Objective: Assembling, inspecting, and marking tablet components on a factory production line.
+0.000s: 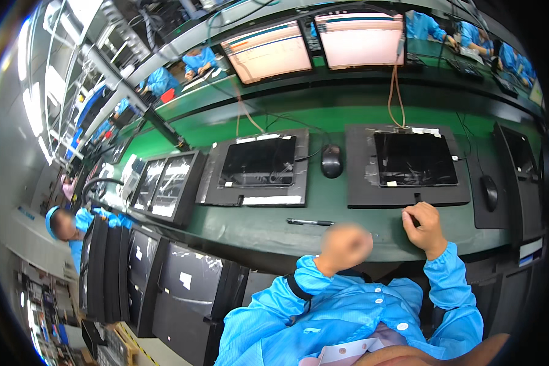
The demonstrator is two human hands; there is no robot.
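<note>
- The black tablet (pixel 416 160) was seated, screen up, in the right-hand foam tray (pixel 362 183); its long axis was laid from side to side, roughly along the tray's front edge, and a cable (pixel 462 159) was joined to its right short side.
- The pen (pixel 310 222) was placed in front of the tray and to its left, its long axis also side to side; which end was the tip could not be told.
- The right hand (pixel 425 230) was held right at the tray's front edge, its fingers curled into a loose fist; whether the tray was touched could not be made out.
- The left hand (pixel 346 247) was held in front of the tray's left corner; it was blurred, so its grip could not be told. The two hands were set apart.
- The green tabletop (pixel 268 235) was spread beneath the tray, with one mouse (pixel 332 161) placed to its left and a second tray (pixel 212 188) beyond that.
- Behind the tray, two lit monitors (pixel 267 53) were mounted, and blue-clad people (pixel 422 26) were seen past them.
- Far left of the tray, stacked dark panels (pixel 183 314) were ranged.
</note>
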